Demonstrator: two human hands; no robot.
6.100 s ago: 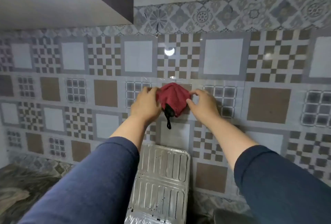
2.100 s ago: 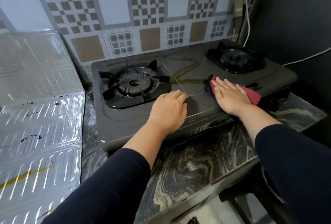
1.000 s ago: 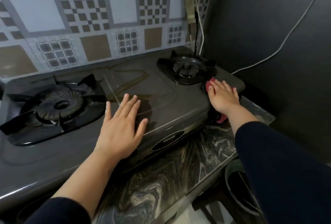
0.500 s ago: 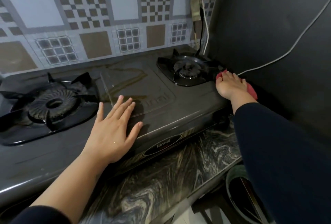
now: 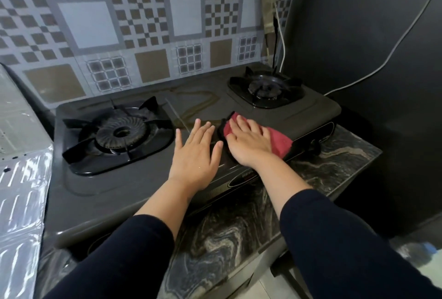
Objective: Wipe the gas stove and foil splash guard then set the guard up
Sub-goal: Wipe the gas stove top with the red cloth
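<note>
A dark two-burner gas stove (image 5: 143, 179) sits on a marbled counter. My right hand (image 5: 248, 142) lies flat on a red cloth (image 5: 281, 142), pressing it onto the stove top between the two burners, near the front edge. My left hand (image 5: 196, 155) rests palm down on the stove just left of the cloth, fingers spread, holding nothing. The foil splash guard (image 5: 21, 191) lies at the far left, ribbed, shiny and spotted with dark specks.
The left burner (image 5: 119, 133) and right burner (image 5: 265, 88) carry black pan supports. A patterned tile wall (image 5: 143, 35) runs behind the stove. A dark wall (image 5: 370, 35) with a white cable (image 5: 382, 59) stands at the right. The marbled counter (image 5: 239, 227) ends at a front edge.
My right hand has slid the red cloth from the stove's far right edge leftward to the middle, beside my left hand. The view has shifted left, so the foil guard shows again.
</note>
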